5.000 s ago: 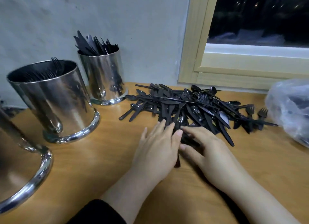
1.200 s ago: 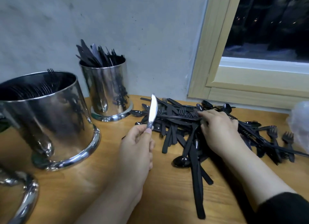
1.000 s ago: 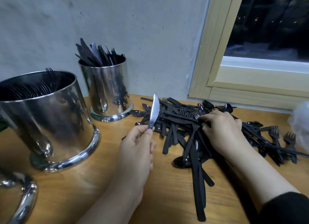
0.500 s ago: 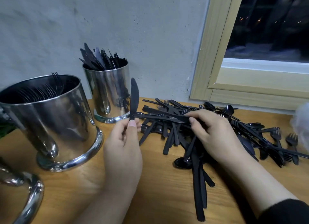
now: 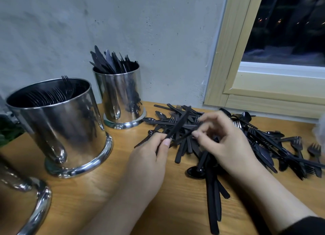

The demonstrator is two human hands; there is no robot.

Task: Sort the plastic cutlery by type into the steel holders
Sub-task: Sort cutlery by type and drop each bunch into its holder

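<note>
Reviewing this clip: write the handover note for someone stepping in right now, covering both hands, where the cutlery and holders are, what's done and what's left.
Left hand: pinching a black knife by its handle, blade pointing up and away over the pile.
Right hand: fingers curled, picking at another black piece in the pile; which type, I cannot tell.
Holders: the big steel holder has forks; the smaller back holder has knives; a third sits at the left edge, contents unseen.
Done: some forks and knives sorted.
Left: drop the held knife in the back holder, then sort the mixed pile.
</note>
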